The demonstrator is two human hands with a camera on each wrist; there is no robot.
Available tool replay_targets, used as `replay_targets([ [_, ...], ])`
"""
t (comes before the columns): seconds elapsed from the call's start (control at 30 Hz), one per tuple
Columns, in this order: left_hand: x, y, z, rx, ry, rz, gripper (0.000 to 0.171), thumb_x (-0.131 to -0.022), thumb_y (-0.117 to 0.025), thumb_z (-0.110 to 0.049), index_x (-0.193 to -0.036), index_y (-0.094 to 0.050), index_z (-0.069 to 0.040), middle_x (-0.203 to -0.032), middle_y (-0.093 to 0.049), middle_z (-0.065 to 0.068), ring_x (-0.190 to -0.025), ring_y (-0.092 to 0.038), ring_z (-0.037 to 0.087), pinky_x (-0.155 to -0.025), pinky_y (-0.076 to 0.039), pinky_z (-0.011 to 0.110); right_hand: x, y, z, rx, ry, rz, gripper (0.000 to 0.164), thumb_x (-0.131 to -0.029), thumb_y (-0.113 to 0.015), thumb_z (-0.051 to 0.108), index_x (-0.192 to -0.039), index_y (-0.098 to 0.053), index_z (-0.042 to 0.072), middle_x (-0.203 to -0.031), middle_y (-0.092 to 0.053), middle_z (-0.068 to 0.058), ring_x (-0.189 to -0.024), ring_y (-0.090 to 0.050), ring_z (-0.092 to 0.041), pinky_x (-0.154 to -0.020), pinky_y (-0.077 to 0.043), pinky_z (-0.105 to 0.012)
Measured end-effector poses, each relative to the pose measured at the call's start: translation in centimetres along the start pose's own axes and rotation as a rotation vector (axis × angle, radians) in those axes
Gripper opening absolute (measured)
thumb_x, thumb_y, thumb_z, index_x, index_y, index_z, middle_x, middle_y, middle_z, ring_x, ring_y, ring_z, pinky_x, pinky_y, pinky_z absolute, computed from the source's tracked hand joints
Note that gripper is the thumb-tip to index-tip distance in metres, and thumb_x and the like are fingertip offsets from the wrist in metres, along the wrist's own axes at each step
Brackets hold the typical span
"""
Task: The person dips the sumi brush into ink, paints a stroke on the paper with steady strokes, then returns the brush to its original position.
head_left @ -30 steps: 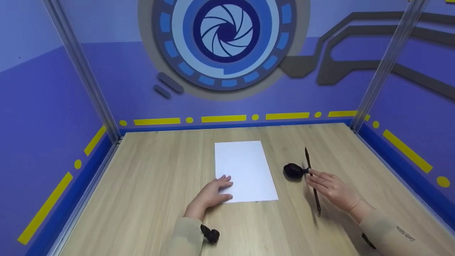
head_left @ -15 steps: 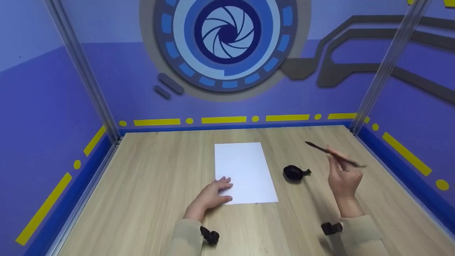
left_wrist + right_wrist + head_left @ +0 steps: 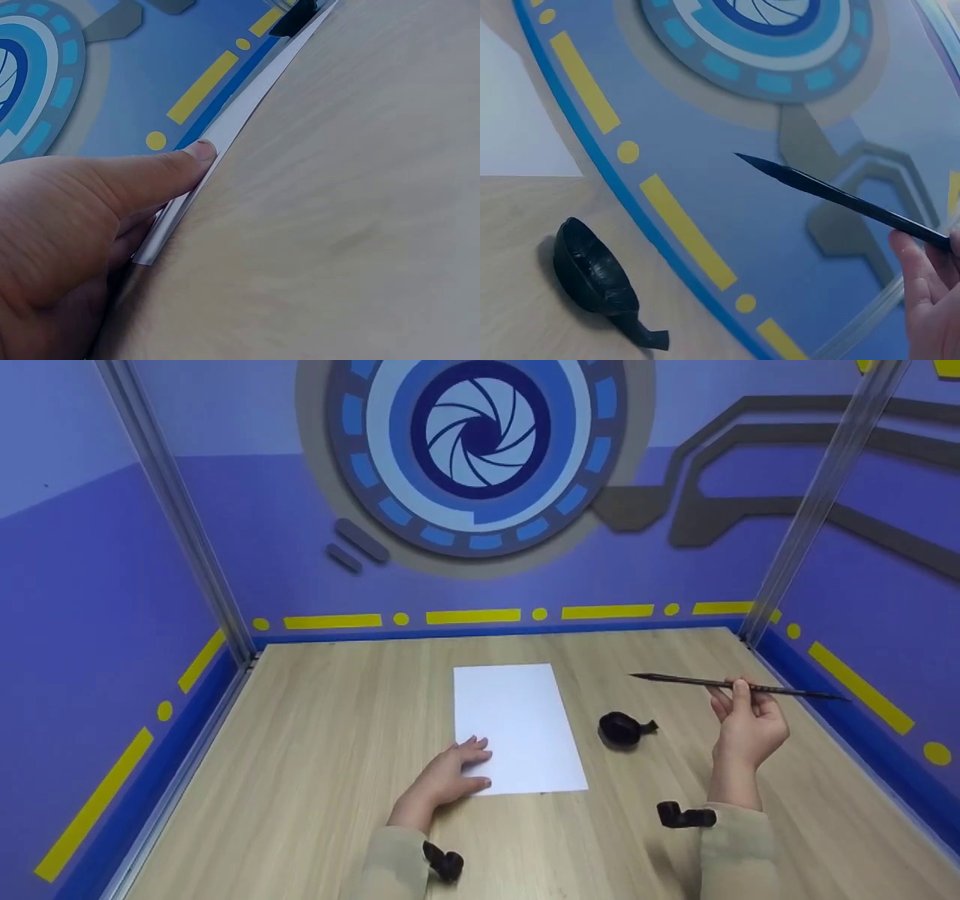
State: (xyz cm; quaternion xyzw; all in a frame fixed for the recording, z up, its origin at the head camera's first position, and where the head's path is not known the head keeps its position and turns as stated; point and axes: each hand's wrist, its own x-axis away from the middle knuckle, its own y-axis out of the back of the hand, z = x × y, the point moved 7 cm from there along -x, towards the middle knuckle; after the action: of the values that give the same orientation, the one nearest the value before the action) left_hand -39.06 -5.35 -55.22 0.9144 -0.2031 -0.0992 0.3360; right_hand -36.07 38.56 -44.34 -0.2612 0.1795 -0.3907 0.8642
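Observation:
A white sheet of paper lies on the wooden table, and my left hand rests on its lower left corner with the fingers spread. In the left wrist view the thumb presses on the paper's edge. My right hand pinches a dark, pointed brush at mid-handle, held above the table. Its tip points left and its handle end points right. In the right wrist view the brush shows a smooth, tapered black tip. Below and left of it sits a small black dish with a short handle.
The wooden table is bounded by a blue-purple printed back wall and side walls. Metal posts stand at the back corners. A small black camera mount sits on each sleeve.
My right hand has lifted the brush off the dish's handle and turned it from upright in view to nearly level, tip leftward. The left hand has stayed on the paper.

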Motion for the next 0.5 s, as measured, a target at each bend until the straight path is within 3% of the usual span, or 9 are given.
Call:
replay_targets([
  [0.27, -0.1, -0.1, -0.2, -0.009, -0.009, -0.003, 0.051, -0.093, -0.076, -0.021, -0.14, -0.063, -0.004, -0.161, -0.048, 0.008, -0.155, -0.034, 0.035, -0.128, -0.025, 0.058, -0.4, 2.1, -2.7, 0.025, -0.169, -0.086, 0.013, -0.095, -0.072, 0.014, -0.094, -0.068, 0.002, -0.082, -0.075, -0.002, -0.064, -0.078, -0.015, -0.055, -0.061, -0.018],
  [0.5, 0.0, 0.2, 0.0, -0.007, 0.008, -0.001, 0.051, -0.093, -0.075, -0.022, -0.14, -0.062, -0.006, -0.162, -0.046, 0.007, -0.156, -0.033, 0.034, -0.129, -0.024, 0.057, -0.9, 3.0, -4.6, 0.093, -0.234, -0.094, 0.015, -0.094, -0.073, 0.015, -0.094, -0.067, 0.002, -0.084, -0.07, 0.0, -0.062, -0.076, -0.013, -0.053, -0.059, -0.017],
])
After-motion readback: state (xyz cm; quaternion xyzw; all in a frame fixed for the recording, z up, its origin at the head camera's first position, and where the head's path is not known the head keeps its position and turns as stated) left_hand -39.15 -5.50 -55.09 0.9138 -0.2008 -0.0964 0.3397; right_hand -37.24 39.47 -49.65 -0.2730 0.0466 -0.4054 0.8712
